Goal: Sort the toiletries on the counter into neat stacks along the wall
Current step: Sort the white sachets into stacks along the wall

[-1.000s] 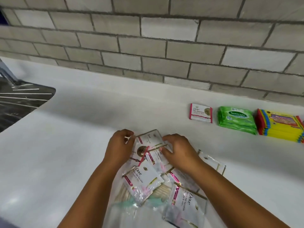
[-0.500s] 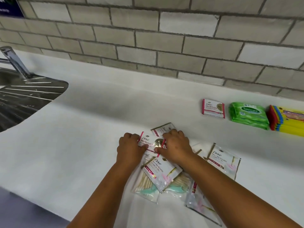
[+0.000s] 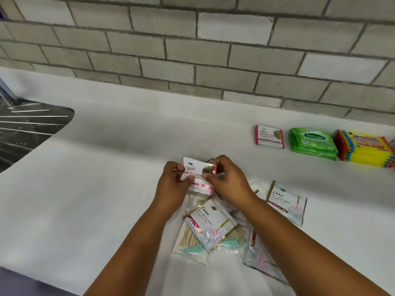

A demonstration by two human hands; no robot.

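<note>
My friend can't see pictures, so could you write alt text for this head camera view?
Two hands, left hand and right hand, hold pink Dove sachets above loose sachets on a white counter. By the tiled wall sit a Dove stack, green Sanicare wipes and yellow packs.

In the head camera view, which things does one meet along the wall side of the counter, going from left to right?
Steel sink → pink-edged Dove sachet stack → green Sanicare wipes packs → yellow packs with coloured edges.
</note>
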